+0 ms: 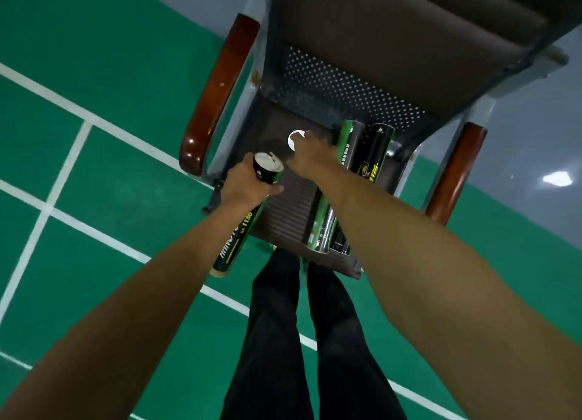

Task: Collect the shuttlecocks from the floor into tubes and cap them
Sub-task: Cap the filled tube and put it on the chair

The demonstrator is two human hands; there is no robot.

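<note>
1. Over the chair seat (293, 205), the left hand (244, 185) was wrapped around the upper part of a black-and-green shuttlecock tube (241, 230). The tube stood nearly upright, and its open mouth showed white shuttlecock feathers (267, 163) inside.
2. The right hand (310, 158) reached to the far middle of the seat, with its fingertips on a round white cap (294, 137). I cannot tell whether they had already pinched it.
3. Judged from this, the step in hand was capping: the tube looked filled and lacked only its lid.
4. The next move called for lifting the cap off the seat, bringing it near and left to the tube's mouth, seating it squarely and pressing it down while the left hand steadied the tube.
5. To the right on the seat lay a green tube (346, 142) and a black tube (376, 155), side by side.
6. The held tube carried yellow-green digits reading about "1138", above large white lettering cut off by the arm. The black tube bore similar digits too blurred to read, and the green tube had small white characters, illegible.
</note>
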